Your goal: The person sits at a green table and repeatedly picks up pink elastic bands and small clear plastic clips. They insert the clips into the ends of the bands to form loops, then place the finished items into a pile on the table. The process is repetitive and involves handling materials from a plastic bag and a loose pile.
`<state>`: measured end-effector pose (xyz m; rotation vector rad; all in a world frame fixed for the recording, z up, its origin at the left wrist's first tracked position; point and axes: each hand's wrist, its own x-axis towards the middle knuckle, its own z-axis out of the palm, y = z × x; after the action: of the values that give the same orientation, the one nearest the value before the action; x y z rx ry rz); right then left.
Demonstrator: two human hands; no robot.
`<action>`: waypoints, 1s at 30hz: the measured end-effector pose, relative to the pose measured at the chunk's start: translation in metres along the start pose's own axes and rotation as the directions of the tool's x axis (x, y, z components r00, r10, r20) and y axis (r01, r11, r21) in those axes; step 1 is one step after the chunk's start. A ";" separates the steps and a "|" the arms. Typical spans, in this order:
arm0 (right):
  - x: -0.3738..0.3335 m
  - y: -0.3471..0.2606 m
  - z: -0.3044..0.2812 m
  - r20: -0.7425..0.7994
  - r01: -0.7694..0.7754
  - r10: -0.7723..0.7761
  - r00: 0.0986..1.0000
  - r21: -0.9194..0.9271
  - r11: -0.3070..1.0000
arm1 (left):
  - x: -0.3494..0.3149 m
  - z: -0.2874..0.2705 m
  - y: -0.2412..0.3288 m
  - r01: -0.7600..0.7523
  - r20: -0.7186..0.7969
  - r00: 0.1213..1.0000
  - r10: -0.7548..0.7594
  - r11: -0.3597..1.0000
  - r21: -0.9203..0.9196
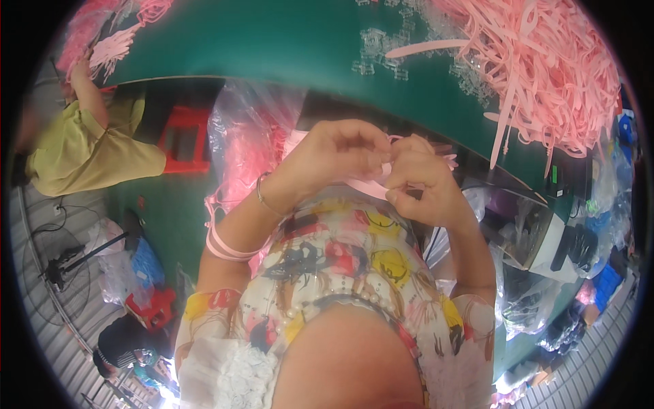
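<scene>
Both of my hands are raised in front of my body, close together beside the table edge. A pink strap runs between them. My left hand pinches it with thumb and fingers bent together. My right hand is closed on the strap too, its fingers curled. Whatever small piece sits between the fingertips is hidden. Pink strap loops hang round my left forearm. On the green table, a large heap of pink straps lies at the right, beside scattered small clear plastic clips.
Below the table edge, a clear plastic bag holds pink material. A red stool stands left of it, near a seated person in a yellow-green garment whose hand is by pink straps. An open carton and plastic bags are at the right.
</scene>
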<state>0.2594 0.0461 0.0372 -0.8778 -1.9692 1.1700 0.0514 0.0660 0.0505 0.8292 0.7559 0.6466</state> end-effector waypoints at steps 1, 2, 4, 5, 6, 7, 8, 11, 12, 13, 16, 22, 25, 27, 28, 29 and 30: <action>-0.001 -0.002 -0.003 0.050 -0.031 0.031 0.998 0.010 0.999 | -0.004 0.005 -0.001 0.007 0.002 1.000 -0.007 1.000 -0.012; -0.002 -0.003 -0.004 0.064 -0.034 0.034 0.997 -0.003 0.999 | -0.006 0.007 -0.004 0.015 0.004 1.000 -0.015 1.000 -0.023; -0.004 -0.006 -0.005 0.083 -0.031 0.033 0.996 -0.030 0.999 | -0.008 0.007 -0.008 -0.018 0.024 1.000 0.019 1.000 -0.020; -0.005 -0.007 -0.005 0.089 -0.045 0.048 0.995 -0.042 0.998 | -0.007 0.006 -0.013 -0.050 0.037 0.998 0.050 0.999 0.008; -0.006 -0.009 -0.006 0.093 -0.057 0.062 0.994 -0.055 0.997 | -0.007 0.005 -0.018 -0.083 0.050 0.995 0.081 0.996 0.038; -0.007 -0.010 -0.006 0.098 -0.068 0.075 0.992 -0.068 0.995 | -0.007 0.005 -0.021 -0.111 0.041 0.993 0.108 0.991 0.081; -0.007 -0.010 -0.007 0.101 -0.054 0.062 0.993 -0.078 0.995 | -0.007 0.005 -0.025 -0.137 0.033 0.990 0.134 0.983 0.126; -0.008 -0.010 -0.008 0.088 -0.024 0.032 0.996 -0.100 0.995 | -0.005 0.001 -0.028 -0.299 0.076 0.953 0.294 0.870 0.392; -0.008 -0.011 -0.009 0.072 -0.021 0.029 0.997 -0.100 0.995 | -0.004 -0.001 -0.029 -0.360 0.112 0.929 0.352 0.793 0.492; -0.008 -0.011 -0.009 0.056 -0.019 0.025 0.998 -0.099 0.995 | -0.004 0.000 -0.029 -0.358 0.122 0.930 0.346 0.784 0.507; -0.009 -0.010 -0.007 -0.025 -0.016 0.013 1.000 -0.131 0.991 | -0.005 0.004 -0.025 -0.323 0.117 0.944 0.309 0.788 0.525; -0.014 -0.004 -0.005 -0.047 -0.036 0.030 0.998 -0.122 0.992 | -0.009 0.011 -0.017 -0.265 0.115 0.963 0.243 0.781 0.566; -0.015 -0.002 -0.002 -0.065 -0.040 0.034 0.997 -0.092 0.995 | -0.011 0.011 -0.017 -0.333 0.158 0.937 0.312 0.660 0.674; -0.016 0.000 -0.001 -0.062 -0.054 0.048 0.997 -0.087 0.995 | -0.013 0.012 -0.018 -0.407 0.214 0.895 0.392 0.516 0.754; -0.016 0.001 -0.001 -0.061 -0.061 0.056 0.997 -0.085 0.995 | -0.013 0.013 -0.018 -0.428 0.249 0.880 0.405 0.449 0.785; -0.017 0.002 0.000 -0.064 -0.081 0.078 0.995 -0.040 0.996 | -0.014 0.014 -0.019 -0.447 0.283 0.865 0.415 0.379 0.810; -0.017 0.004 0.001 -0.067 -0.101 0.101 0.993 0.005 0.995 | -0.015 0.016 -0.019 -0.466 0.320 0.848 0.422 0.308 0.830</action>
<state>0.2686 0.0330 0.0293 -1.0136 -1.8886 1.1827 0.0593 0.0380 0.0468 2.1318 0.8178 0.6962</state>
